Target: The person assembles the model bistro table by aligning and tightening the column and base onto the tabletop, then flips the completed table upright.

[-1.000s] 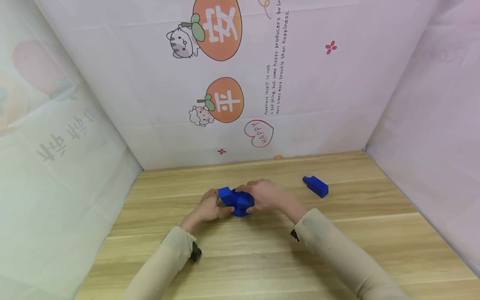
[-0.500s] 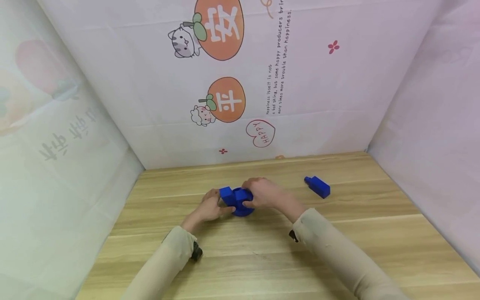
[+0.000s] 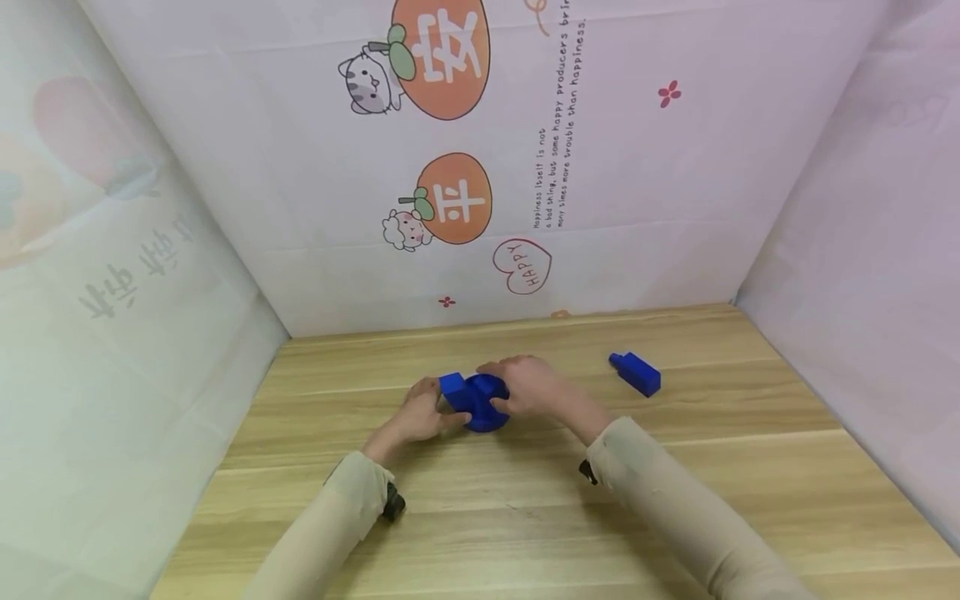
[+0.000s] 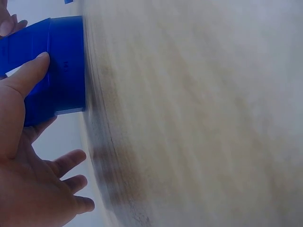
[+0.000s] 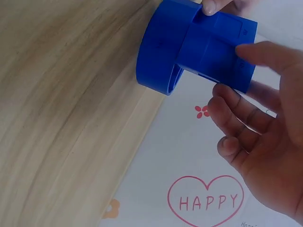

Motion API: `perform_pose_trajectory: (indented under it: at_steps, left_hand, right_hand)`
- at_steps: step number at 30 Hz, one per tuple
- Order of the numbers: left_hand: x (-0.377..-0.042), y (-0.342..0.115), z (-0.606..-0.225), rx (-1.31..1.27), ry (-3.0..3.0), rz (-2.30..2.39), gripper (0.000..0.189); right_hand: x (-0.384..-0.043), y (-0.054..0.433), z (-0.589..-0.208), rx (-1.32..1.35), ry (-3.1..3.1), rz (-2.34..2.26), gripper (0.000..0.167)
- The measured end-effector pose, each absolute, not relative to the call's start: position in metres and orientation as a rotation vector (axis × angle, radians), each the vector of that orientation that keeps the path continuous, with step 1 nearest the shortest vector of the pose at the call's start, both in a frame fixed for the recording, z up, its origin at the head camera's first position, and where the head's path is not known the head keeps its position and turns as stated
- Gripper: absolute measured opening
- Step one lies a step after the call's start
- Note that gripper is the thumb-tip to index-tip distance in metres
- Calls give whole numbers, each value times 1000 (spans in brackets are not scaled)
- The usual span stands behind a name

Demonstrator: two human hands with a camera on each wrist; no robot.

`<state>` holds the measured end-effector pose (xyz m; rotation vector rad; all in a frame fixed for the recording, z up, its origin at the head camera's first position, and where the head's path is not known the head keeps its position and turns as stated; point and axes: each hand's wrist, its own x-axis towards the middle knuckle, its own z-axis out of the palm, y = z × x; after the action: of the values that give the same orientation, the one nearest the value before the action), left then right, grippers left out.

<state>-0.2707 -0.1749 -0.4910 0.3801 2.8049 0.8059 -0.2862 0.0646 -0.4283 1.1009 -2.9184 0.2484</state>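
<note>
Right thumb and fingers: the right hand (image 3: 532, 387) pinches an inner block (image 5: 218, 52), thumb on one face, fingertips along the opposite edge.
Left thumb and fingers: the left hand (image 3: 416, 417) grips the left side of the round base (image 3: 486, 419) between thumb and forefinger; the other three fingers stand spread.
Round base: broad side down on the wooden table (image 3: 495, 517), between both hands.
Inner block: rises out of the base, its square end pointing away from the table.
Corner block (image 3: 453, 390): at the base's left edge, long axis steep, square top facing up; how it joins the base, I cannot tell.
Loose block (image 3: 637, 374): lying well apart, to the right; long axis slanting, narrow neck toward far left, square end toward near right.
Back wall (image 3: 615, 208): printed cloth behind everything.
</note>
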Motion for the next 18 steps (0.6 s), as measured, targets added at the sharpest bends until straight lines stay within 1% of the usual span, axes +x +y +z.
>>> perform_pose_trajectory:
  at_steps: [3,7,13,18]
  left_hand:
    - [-270,-174,-490,366,2802,809,100]
    - [-269,-174,-491,338,2780,808,104]
    - [-269,-175,-491,335,2779,820,104]
    - [-270,-175,-490,335,2776,821,105]
  right_hand:
    - [-287,65,-429,1024,-2921,239,51]
    - [-285,66,-430,928,-2940,213,53]
    - [-285,67,-430,997,-2888,241,56]
    - [-286,70,-430,969,-2905,233,48]
